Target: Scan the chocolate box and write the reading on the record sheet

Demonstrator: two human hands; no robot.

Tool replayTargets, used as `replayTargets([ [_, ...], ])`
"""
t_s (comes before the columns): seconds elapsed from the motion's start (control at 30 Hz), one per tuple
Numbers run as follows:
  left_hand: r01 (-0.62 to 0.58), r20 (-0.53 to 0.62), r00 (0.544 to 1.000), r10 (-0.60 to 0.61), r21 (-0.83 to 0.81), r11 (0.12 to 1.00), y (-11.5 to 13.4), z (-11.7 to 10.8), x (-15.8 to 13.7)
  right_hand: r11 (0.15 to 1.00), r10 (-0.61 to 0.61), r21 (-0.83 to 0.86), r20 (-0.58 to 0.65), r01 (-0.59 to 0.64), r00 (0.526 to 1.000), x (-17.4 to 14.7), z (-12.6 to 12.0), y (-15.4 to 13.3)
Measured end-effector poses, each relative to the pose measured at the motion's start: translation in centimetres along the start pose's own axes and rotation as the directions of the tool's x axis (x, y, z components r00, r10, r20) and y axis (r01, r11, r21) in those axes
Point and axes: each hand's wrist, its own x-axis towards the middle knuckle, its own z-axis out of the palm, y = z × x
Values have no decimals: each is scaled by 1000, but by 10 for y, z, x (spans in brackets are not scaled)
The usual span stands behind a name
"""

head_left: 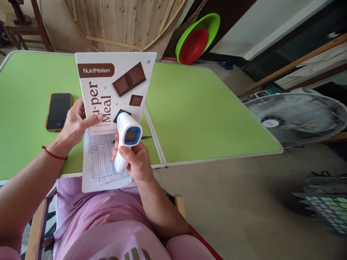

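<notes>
My left hand (78, 121) grips the lower left edge of a white box (130, 72) printed "NutriMotion" with pictures of chocolate, its thumb on the front face. The box stands upright, tilted a little. In my right hand (138, 159) is a white and blue infrared thermometer (122, 164), held by its handle. Its dark screen faces me and its front end is close to the lower right of the box; I cannot tell whether they touch. Beneath them, handwritten papers (101, 155) lie at the table's near edge, with a dark pen (146, 137) partly hidden behind the thermometer.
A phone (59, 112) lies on the green folding table (203, 108), left of the box. Beyond the table are a green basin (214, 23) with a red basin (193, 45) and a round wooden panel (124, 21). A fan (295, 119) stands at the right.
</notes>
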Motion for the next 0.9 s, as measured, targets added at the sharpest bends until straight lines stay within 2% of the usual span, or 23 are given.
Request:
replayTargets([
  [0.2, -35, 109, 994, 32, 23, 999, 2, -2, 0, 999, -1, -35, 22, 2, 1000, -4, 2, -5],
  [0.37, -38, 147, 989, 34, 25, 999, 4, -1, 0, 999, 1, -46, 56, 2, 998, -12, -1, -9],
  [0.47, -54, 170, 984, 48, 27, 998, 3, -1, 1, 990, -6, -140, 148, 27, 989, -14, -12, -24],
  [0.53, -67, 147, 987, 62, 24, 997, 2, -3, 2, 956, -53, -273, 192, 106, 980, -10, -27, -42],
  [0.63, -100, 73, 992, 98, 20, 995, 0, -6, 5, 791, -162, -565, 173, 233, 972, 8, -60, -70],
  [0.77, -134, 35, 990, 133, 24, 991, -4, -12, 8, 383, -240, -897, 135, 221, 961, 50, -107, -89],
  [0.83, -139, 40, 990, 138, 26, 990, -7, -14, 9, 206, -176, -962, 145, 180, 974, 70, -124, -88],
  [0.9, -145, 67, 987, 143, 26, 989, -11, -16, 11, 84, -84, -985, 145, 152, 986, 83, -132, -82],
])
